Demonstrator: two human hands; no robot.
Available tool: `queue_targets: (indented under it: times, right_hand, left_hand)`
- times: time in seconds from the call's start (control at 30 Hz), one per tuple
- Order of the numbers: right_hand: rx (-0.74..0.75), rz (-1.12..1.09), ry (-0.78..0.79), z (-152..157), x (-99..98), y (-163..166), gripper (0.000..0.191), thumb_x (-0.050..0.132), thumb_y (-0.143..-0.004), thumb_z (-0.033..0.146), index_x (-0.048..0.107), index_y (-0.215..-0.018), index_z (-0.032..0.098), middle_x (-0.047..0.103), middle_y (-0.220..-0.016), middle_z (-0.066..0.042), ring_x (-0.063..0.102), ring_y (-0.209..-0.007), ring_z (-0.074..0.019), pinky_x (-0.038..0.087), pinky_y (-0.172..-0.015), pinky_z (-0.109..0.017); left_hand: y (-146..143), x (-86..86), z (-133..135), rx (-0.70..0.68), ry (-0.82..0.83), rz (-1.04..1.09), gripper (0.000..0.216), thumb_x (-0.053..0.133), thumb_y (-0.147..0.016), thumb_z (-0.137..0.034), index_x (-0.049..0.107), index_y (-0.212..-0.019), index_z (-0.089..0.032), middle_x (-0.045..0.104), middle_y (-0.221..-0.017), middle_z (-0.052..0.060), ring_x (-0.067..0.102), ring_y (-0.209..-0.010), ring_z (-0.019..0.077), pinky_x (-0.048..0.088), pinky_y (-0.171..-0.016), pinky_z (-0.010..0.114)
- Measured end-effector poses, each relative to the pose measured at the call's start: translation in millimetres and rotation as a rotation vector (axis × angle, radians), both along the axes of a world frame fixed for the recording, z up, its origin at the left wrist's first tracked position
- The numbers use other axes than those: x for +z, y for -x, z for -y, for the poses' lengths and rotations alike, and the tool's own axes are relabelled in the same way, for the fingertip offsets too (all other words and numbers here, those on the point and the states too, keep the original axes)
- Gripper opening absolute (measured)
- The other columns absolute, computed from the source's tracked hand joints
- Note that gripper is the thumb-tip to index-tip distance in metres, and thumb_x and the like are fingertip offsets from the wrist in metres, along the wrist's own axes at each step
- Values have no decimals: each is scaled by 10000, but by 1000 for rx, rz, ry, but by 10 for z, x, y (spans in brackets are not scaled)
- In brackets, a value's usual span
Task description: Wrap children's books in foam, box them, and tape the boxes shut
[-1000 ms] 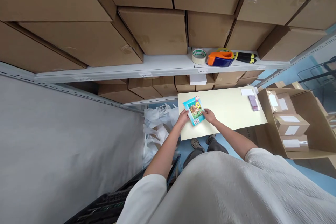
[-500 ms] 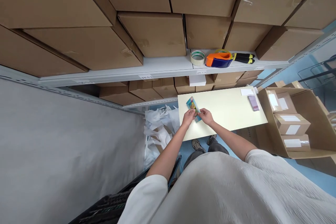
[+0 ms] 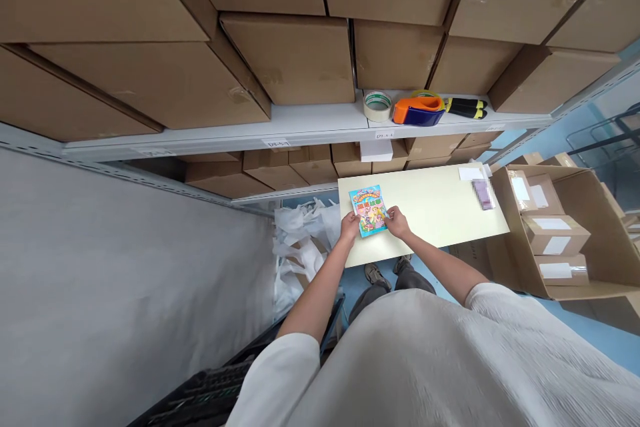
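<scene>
Now booklet point(image 3: 369, 210) between left hand point(image 3: 349, 227), right hand point(image 3: 397, 221)

The hands are hiding the booklet's point(image 3: 369, 210) near corners, and its cover print is showing too small to read. A blur is masking the purple item point(image 3: 483, 194). The right edge is cutting off the carton point(image 3: 595, 240).

A grey metal shelf point(image 3: 310, 121) runs across the scene, stacked above and below with plain brown cardboard boxes point(image 3: 295, 57). A pale yellow table point(image 3: 440, 203) stands in front of it on a light blue floor point(image 3: 583, 320). A grey wall point(image 3: 110, 280) fills the left side. To the right, an open carton point(image 3: 595, 227) holds smaller labelled boxes. Crumpled white bags point(image 3: 300, 247) lie beside the table. The light is even.
</scene>
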State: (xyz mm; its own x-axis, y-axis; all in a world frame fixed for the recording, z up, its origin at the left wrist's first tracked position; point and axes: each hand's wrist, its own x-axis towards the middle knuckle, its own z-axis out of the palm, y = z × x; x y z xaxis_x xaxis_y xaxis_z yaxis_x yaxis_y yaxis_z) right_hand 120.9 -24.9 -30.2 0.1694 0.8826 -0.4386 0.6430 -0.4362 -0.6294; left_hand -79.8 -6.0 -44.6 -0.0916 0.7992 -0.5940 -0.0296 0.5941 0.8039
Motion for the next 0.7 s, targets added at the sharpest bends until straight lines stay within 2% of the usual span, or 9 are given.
queue_targets:
  times: [0.1, 0.23, 0.37, 0.43, 0.5, 0.6, 0.7]
  right_hand:
    - [22, -48, 25, -6, -85, -5, 213, 620, -869, 160, 645, -1057, 257, 700, -898, 18, 673, -839, -185, 524, -785, -281]
    - [20, -34, 39, -19, -220, 53, 185, 630, -835, 134, 693, -975, 238, 735, -915, -8, 690, -869, -189, 533, -791, -274]
    - [47, -19, 59, -23, -348, 89, 258, 630, -838, 113, 742, -1038, 233, 773, -1011, -37, 717, -959, -207, 562, -889, -297]
    - [143, 23, 26, 20, -374, 93, 301, 607, -864, 112, 762, -1099, 217, 775, -1124, -72, 711, -1058, -222, 553, -987, -325]
    - [277, 112, -32, 110, -359, 88, 348, 575, -898, 122, 771, -1178, 183, 734, -1301, -132, 670, -1203, -257, 515, -1088, -373]
    - [467, 272, -123, 291, -275, 57, 447, 550, -941, 160, 734, -1348, 162, 574, -1571, -188, 534, -1414, -333, 437, -1183, -463]
    - [636, 371, -151, 430, -179, 9, 562, 522, -970, 202, 623, -1521, 158, 430, -1717, -178, 387, -1544, -368, 342, -1245, -528]
  left_hand:
    - [36, -56, 8, -11, 21, -9, 198, 749, -887, -323, 735, -1041, -198, 829, -1007, 95, 802, -990, 258, 645, -892, 372]
    - [57, -155, 38, -26, 39, -9, 208, 784, -839, -290, 727, -1019, -202, 822, -1031, 102, 799, -1003, 274, 636, -917, 386]
    - [99, -257, 196, -110, -83, -178, 326, 827, -784, -262, 737, -1091, -200, 783, -1251, 153, 706, -1290, 348, 564, -1112, 458]
    - [131, -298, 333, -200, -187, -333, 400, 814, -781, -225, 737, -1173, -202, 720, -1403, 178, 580, -1463, 377, 449, -1250, 496]
    - [161, -328, 480, -355, -262, -418, 452, 773, -802, -191, 726, -1252, -208, 641, -1531, 189, 485, -1552, 378, 336, -1327, 508]
    - [199, -349, 650, -599, -307, -450, 541, 717, -836, -171, 692, -1374, -222, 563, -1627, 192, 432, -1592, 382, 248, -1354, 541]
    - [227, -342, 708, -759, -313, -562, 674, 653, -878, -168, 586, -1547, -212, 452, -1719, 201, 335, -1648, 390, 138, -1368, 598]
